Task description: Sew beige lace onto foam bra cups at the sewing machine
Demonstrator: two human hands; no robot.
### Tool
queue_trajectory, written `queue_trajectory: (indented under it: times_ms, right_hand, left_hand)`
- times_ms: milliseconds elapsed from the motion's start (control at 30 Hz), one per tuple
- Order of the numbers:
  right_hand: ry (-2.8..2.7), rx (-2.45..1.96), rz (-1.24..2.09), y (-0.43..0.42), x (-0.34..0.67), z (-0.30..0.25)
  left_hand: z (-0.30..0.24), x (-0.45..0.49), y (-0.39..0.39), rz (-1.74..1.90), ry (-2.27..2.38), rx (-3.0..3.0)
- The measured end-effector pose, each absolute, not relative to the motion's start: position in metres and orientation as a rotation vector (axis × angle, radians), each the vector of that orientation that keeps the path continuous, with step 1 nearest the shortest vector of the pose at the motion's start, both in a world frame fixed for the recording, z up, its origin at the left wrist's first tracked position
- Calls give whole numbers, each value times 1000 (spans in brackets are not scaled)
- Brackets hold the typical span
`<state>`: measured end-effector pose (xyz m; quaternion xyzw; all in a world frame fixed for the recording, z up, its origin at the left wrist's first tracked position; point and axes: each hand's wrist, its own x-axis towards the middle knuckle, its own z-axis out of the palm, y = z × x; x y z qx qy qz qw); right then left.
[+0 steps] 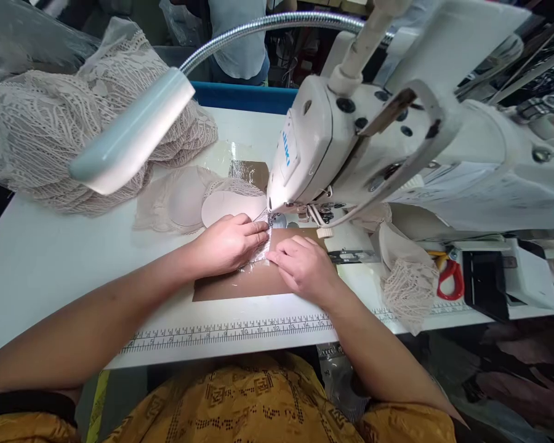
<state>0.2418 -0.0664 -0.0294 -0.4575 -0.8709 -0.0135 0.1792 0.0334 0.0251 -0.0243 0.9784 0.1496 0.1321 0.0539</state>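
My left hand (228,243) lies with its fingers pressed together on a small piece of pale lace (261,249) right in front of the needle area (273,216) of a white sewing machine (351,141). My right hand (305,266) pinches the same lace from the right, fingers curled. The lace runs back to beige bra cups (203,203) lying just left of the needle. Both hands rest over a brown plate (240,284) set into the table.
A heap of cream lace (50,135) fills the back left of the white table (50,258). A gooseneck lamp (129,135) hangs over it. Thread snips (351,256), red scissors (450,278) and a lace bundle (409,286) lie to the right. A printed ruler (231,331) runs along the front edge. Another person stands behind the table.
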Motion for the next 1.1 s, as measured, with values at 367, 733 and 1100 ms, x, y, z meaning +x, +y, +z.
queue_trajectory:
  times_ms: [367,733,1100]
  right_hand:
    - [-2429,-1372,-52,-65,242,-30]
    - [-2397,-1662,-143,-60,236,-29]
    - [-2318,-1846,-157,-55,231,-31]
  left_hand:
    - [-26,37,29,402,462,2995]
    - [-23,31,34,280,465,3018]
    - [-25,34,41,388,551,2966]
